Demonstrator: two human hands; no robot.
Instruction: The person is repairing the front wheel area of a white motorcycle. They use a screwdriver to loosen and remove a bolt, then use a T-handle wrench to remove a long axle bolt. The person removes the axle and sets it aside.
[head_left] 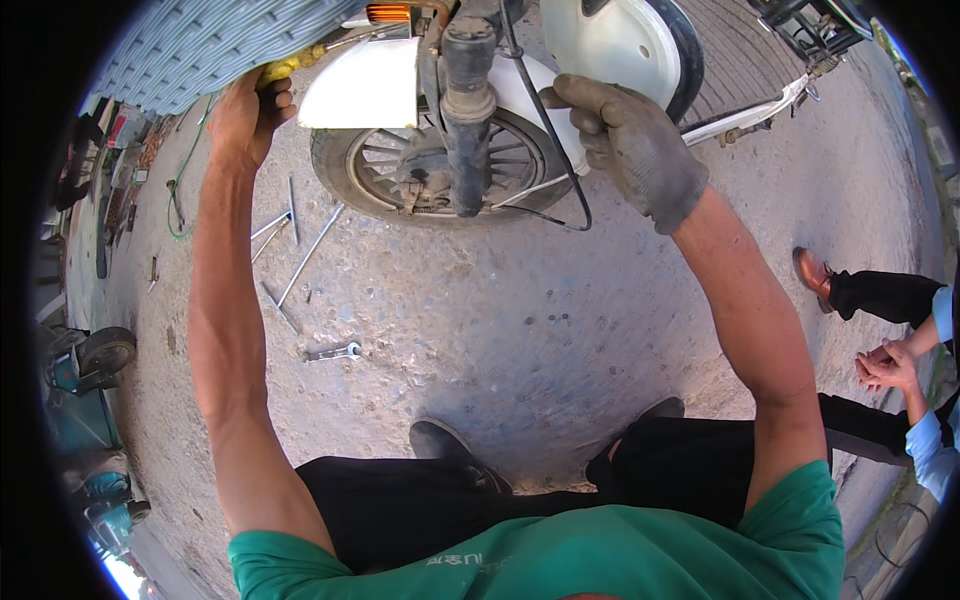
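Note:
In my bare left hand [243, 118], closed fingers grip the yellow handle of a screwdriver [292, 62]. Its shaft points right, toward an orange lamp [388, 14] above a white mudguard [360, 88]. My right hand [640, 150] wears a grey, stained glove; its index finger stretches left while the others curl loosely, with nothing visible in them. That fingertip is close to a black cable [575, 185]; whether they touch I cannot tell. Between my hands stand a dark fork leg [467, 140] and a spoked-style wheel [355, 195] of a vehicle.
On the rough ground lie an open-end wrench [335, 352] and several long metal tools, including a T-handled one [310, 258]. A blue woven surface [200, 50] fills the upper left. Another person's clasped hands [888, 366] and brown shoe [812, 277] show at the right.

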